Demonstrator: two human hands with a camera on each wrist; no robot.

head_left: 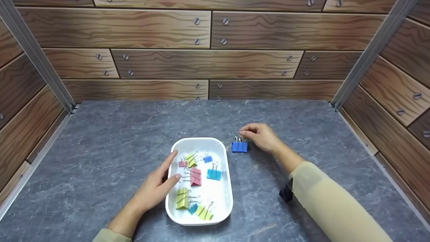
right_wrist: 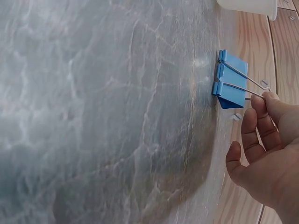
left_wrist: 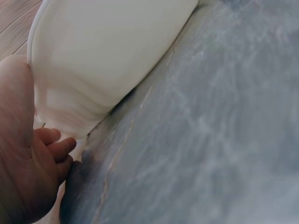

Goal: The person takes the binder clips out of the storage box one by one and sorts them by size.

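My right hand pinches a wire handle of a large blue binder clip between thumb and fingertips. In the right wrist view, the same blue clip hangs from the thumb and index finger of the right hand, its other fingers loosely bent. The clip is just right of a white tray. At the tray's left rim rests my left hand, thumb and index finger reaching over the edge. The left wrist view shows the left hand against the tray's outer wall.
Inside the tray lie several binder clips, among them a pink clip, a yellow clip, a light-blue clip and a small blue clip. Wood-patterned walls enclose the grey marbled table at back and sides.
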